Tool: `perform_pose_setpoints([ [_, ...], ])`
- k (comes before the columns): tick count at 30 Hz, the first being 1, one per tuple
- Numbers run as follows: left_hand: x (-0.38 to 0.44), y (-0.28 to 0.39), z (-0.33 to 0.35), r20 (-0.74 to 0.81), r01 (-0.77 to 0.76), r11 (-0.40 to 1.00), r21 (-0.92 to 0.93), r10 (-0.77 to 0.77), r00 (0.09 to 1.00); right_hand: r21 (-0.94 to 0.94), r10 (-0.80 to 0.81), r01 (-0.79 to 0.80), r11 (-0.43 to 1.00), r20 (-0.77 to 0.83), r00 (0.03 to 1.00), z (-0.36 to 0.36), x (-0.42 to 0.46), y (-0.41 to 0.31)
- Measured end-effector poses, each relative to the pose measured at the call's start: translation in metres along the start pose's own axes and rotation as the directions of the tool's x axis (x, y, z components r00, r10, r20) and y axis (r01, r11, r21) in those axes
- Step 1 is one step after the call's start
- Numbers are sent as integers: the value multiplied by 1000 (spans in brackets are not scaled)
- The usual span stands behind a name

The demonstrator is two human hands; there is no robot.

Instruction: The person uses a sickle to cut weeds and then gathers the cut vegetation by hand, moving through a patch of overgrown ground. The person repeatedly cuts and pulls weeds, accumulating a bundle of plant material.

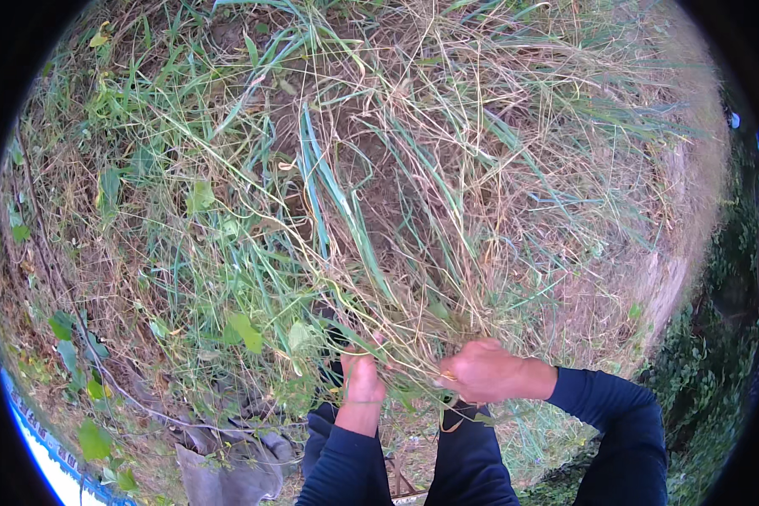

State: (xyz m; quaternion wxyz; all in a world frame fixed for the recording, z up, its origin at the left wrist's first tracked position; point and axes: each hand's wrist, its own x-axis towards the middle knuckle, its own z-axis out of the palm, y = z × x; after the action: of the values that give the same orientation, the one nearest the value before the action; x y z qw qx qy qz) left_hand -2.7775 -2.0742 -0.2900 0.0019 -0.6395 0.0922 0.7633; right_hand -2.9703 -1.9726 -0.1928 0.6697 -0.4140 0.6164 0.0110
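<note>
My right hand (pixel 484 372) is closed around a bunch of thin dry grass stems and vines, low in the picture and right of centre. To its left, my left hand (pixel 362 379) grips green and yellowish stems of the same tangle, its fingers partly hidden by leaves and stalks. The grass bundle (pixel 411 316) stretches between and above both hands. Beyond them, long blue-green grass blades (pixel 348 212) lie over dry straw and bare soil. Both of my hands are in front of my dark-trousered legs.
Broad-leaved vines (pixel 95 439) and a long thin woody stem (pixel 126 395) run along the left. A grey cloth (pixel 228 474) lies at the lower left. Dark green foliage (pixel 696 373) borders the right side. Part of a rusty metal frame (pixel 401 477) shows between my legs.
</note>
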Motion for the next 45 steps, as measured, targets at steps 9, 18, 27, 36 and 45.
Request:
perform_pose_setpoints([
  [9, 10, 16, -5, -49, 91, 992, -82, -96, 994, -538, -330, 11, 843, -501, 800, -133, 116, 1],
  [18, 6, 39, -5, 7, 116, 982, -149, -116, 993, -560, -109, -388, 732, -659, 745, -228, 311, 22],
  [27, 3, 53, -2, 20, 116, 976, -184, -115, 993, -714, -14, -273, 645, -368, 930, -215, 332, 23],
  [36, 2, 44, 3, 13, 88, 986, -142, -87, 996, -406, -69, -46, 912, -265, 962, -170, 260, 24],
  [45, 12, 13, -12, -69, -59, 993, -103, 52, 996, 216, -28, -9, 976, 169, 985, -53, 114, 39],
])
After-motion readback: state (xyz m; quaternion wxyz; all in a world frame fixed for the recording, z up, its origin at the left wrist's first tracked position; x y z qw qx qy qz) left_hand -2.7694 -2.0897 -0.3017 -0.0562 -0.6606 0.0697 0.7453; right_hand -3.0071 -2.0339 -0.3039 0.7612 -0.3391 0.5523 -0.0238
